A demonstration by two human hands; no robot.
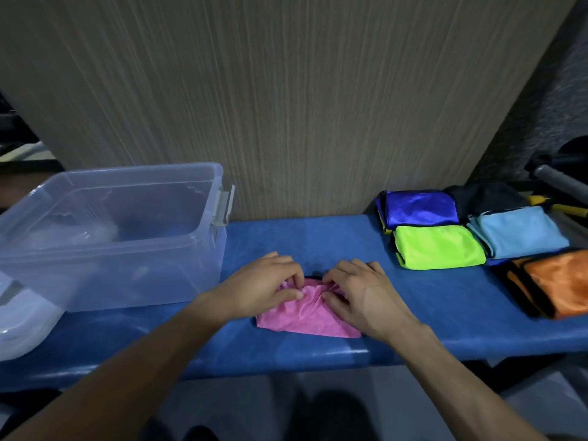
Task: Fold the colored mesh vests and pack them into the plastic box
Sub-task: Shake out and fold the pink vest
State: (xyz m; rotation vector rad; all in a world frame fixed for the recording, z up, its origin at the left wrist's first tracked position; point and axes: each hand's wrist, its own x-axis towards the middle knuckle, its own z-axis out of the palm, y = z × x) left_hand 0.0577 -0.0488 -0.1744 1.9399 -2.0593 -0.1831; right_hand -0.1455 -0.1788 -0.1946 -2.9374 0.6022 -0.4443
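We have both hands on the pink vest (pixel 302 316), our left hand (pixel 265 289) and right hand (pixel 359 297) pinching the bunched cloth along its far edge, thumbs and fingertips curled into the fabric and nearly meeting at the middle. The vest lies directly under the grip as a folded packet on the blue bench (pixel 318 237), its long axis running left to right, most of its body spreading back toward us from where we hold it. A dark trim shows just beyond our fingers.

Out to the left of the grip stands the plastic box (pixel 127 198), open and apparently without vests in it, near our left hand. So we judge the coming carry goes leftward, with the left hand leading. Well off to the right lie folded packets: blue vest (pixel 420 208), green vest (pixel 442 249), light blue vest (pixel 521 232), orange vest (pixel 556 281), plus a dark one behind.
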